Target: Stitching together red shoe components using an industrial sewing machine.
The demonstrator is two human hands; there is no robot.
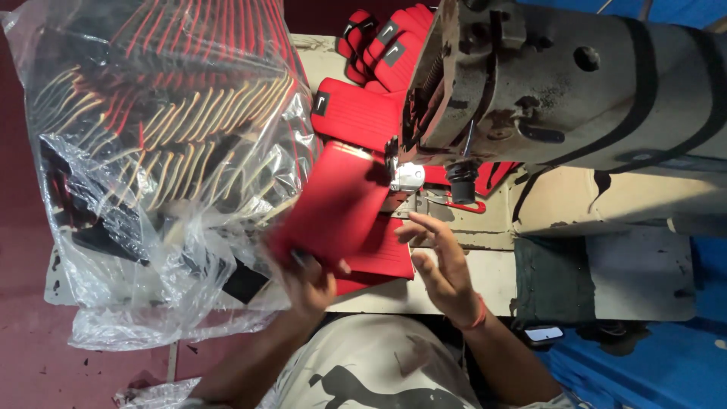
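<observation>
— Two hands work at a worn beige table (485,284) under a grey, dirty sewing machine (575,83). What does each one hold?

— The left hand (309,282) is closed around a red fabric piece (337,204), lifted near the needle. The right hand (443,269) is open, empty, just beside it.

— And around them?

— More red pieces (379,45) are stacked behind, a clear plastic bag (151,151) of striped parts lies on the left, and the floor (23,356) is dark red.

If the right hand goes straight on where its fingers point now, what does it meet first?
Probably the flat red fabric piece on the table; the right hand points up and left at it, with the sewing machine foot beyond. Depth is unclear.
</observation>
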